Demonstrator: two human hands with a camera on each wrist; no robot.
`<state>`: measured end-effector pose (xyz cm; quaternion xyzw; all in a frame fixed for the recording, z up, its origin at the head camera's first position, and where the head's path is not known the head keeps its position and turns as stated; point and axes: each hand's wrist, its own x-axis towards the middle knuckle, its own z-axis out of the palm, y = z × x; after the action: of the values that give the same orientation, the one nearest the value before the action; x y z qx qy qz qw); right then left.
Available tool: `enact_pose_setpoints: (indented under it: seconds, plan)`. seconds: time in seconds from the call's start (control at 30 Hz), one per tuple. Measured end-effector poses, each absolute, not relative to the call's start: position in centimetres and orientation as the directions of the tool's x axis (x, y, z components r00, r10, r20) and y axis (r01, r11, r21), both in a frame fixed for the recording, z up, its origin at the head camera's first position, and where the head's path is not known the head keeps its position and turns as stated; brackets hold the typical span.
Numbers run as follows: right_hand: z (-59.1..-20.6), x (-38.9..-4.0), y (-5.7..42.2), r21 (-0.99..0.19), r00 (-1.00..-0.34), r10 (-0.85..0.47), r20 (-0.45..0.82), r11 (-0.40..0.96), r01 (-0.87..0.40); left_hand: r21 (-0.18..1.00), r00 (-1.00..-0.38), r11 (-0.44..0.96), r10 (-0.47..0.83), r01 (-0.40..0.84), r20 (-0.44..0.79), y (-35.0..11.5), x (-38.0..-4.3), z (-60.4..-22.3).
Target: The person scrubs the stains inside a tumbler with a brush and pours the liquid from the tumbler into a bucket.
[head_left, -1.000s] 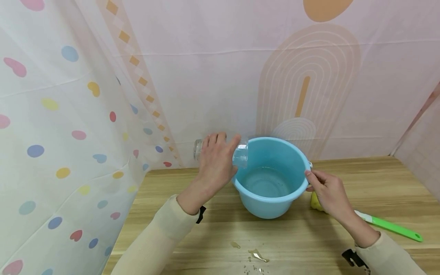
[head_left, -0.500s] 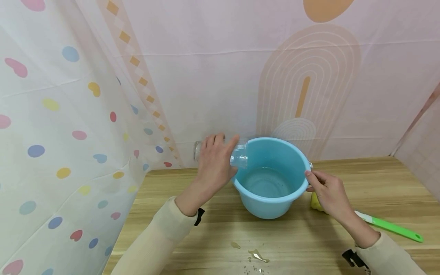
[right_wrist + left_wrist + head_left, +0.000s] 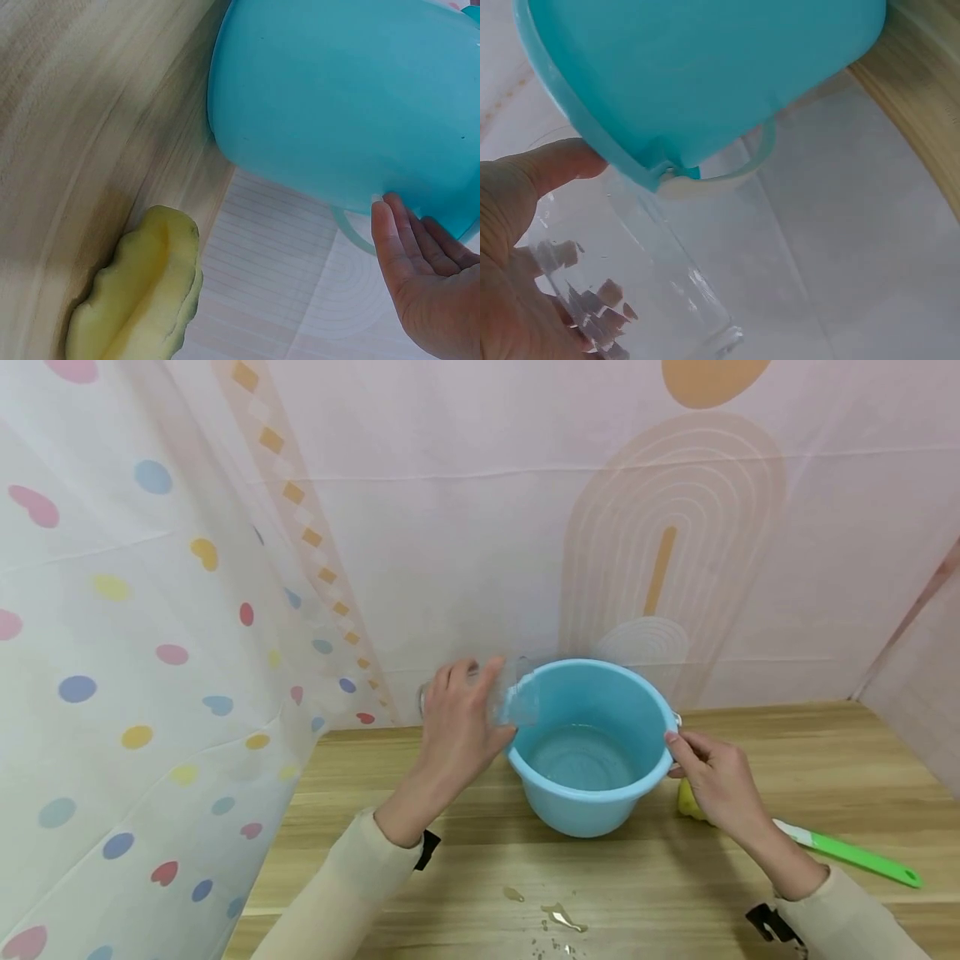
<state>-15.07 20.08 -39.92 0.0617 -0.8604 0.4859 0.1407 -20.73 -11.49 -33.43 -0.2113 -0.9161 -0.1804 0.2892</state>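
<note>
My left hand [image 3: 456, 722] grips a clear cup [image 3: 519, 693] lying on its side at the left rim of a light-blue bucket [image 3: 588, 814]. In the left wrist view, the cup [image 3: 671, 277] shows through beside the curled fingers, and the thumb touches or lies close to the bucket's rim. Shallow water [image 3: 585, 758] covers the bucket's bottom. My right hand [image 3: 712, 777] pinches the right rim, thumb on top and fingers below. In the right wrist view, those fingertips rest against the bucket's outer wall [image 3: 337, 105].
A yellow sponge head [image 3: 142, 292] lies on the wooden table right of the bucket. A green-and-white handle [image 3: 862, 856] lies beyond the right wrist. Small puddles [image 3: 562, 918] wet the table's front. Patterned cloth [image 3: 465, 543] hangs behind and at the sides.
My left hand has shifted slightly left and down with the cup, which is now blurred by motion. The right hand and the bucket stay in place.
</note>
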Motion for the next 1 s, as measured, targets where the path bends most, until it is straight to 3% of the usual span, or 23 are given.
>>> enact_pose_setpoints:
  seconds: [0.4, 0.67, 1.0]
  plan:
    - [-39.9, -15.2, 19.9, -0.819, -0.956, 0.030, 0.292, 0.524, -0.234, 0.325, -0.713, 0.780, 0.210, 0.534, 0.668, -12.5, -20.5, -35.0]
    - [-40.0, -15.3, 19.9, -0.823, -0.958, 0.030, 0.286, 0.520, -0.230, 0.448, -0.725, 0.707, 0.134, 0.548, 0.675, -13.2, -20.2, -36.0]
    - [-40.3, -15.5, 20.3, -0.819, -0.959, 0.034, 0.282, 0.529, -0.222, 0.403, -0.650, 0.689, 0.129, 0.602, 0.749, -14.2, -18.7, -36.8]
